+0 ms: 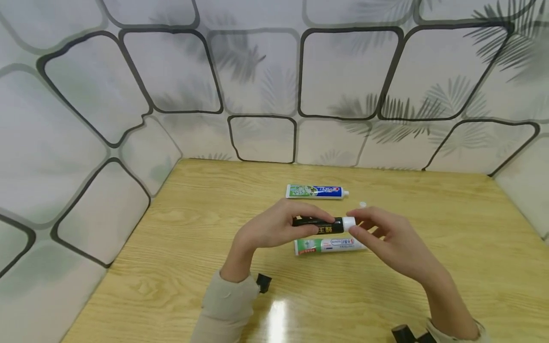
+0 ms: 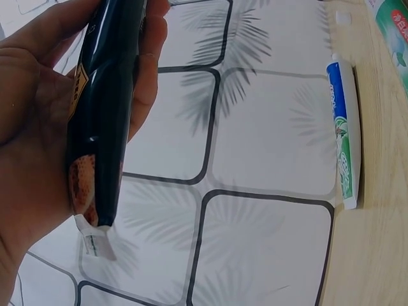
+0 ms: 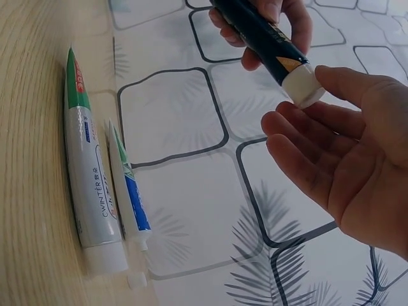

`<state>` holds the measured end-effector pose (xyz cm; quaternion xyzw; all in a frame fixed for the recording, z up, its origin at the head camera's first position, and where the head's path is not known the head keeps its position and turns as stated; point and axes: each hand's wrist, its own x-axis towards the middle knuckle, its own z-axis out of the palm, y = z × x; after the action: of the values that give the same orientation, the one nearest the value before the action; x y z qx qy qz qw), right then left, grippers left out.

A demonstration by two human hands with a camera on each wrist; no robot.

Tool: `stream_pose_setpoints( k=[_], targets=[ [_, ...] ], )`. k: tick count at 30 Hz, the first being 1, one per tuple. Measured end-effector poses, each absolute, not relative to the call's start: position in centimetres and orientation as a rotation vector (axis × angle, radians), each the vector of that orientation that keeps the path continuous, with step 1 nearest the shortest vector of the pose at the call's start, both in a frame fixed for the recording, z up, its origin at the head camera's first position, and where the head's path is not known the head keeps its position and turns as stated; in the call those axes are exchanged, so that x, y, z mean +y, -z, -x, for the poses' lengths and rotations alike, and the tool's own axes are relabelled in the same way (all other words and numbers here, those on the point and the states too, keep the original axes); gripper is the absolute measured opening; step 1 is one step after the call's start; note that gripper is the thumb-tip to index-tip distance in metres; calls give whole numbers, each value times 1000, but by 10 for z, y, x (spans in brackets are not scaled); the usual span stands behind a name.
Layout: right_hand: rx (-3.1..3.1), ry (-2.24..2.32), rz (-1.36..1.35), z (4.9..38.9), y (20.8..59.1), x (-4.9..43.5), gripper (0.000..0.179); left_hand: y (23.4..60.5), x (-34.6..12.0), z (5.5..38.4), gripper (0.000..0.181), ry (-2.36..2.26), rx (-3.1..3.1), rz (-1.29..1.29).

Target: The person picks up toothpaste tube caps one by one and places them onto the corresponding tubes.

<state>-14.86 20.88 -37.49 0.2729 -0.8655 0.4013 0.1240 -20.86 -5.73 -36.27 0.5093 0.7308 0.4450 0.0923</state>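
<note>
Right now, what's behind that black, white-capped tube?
Beyond the black tube, a blue, green and white toothpaste tube and a small white cap lie on the wood-grain table. Whatever the left hand covers is hidden.

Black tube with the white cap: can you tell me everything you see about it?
The black tube looks like shiny plastic, with gold lettering, a brown picture and a flat white end. Its white cap sits on the other end. It looks roughly level, held above the table: the left hand grips its body, and the right hand pinches the cap.
</note>
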Motion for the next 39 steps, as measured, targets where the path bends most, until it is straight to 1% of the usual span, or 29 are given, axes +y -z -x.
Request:
stream_pose_setpoints(
  k=[8,15,22,25,29,30,32,39],
  targets=[
    [-2484,-1197,-877,148,374,209,47,360,-58,209,29,-1311,2166,-1523],
    [-2500,-1196,-869,147,371,207,37,360,-59,210,30,-1303,2163,-1547],
    [-2573,-1232,-851,148,372,207,23,362,-59,210,29,-1292,2146,-1576],
    [-2619,-1269,-825,148,372,208,27,361,-59,210,29,-1286,2143,-1584],
    [-2619,-1256,-829,147,371,208,43,361,-58,210,29,-1283,2150,-1565],
    [-2602,-1246,-842,147,371,208,45,360,-58,210,29,-1282,2153,-1558],
    [-2557,-1229,-871,147,372,208,43,360,-58,210,28,-1281,2155,-1550],
    [-2506,-1245,-896,148,373,207,31,360,-58,210,28,-1287,2128,-1565]
  ],
)
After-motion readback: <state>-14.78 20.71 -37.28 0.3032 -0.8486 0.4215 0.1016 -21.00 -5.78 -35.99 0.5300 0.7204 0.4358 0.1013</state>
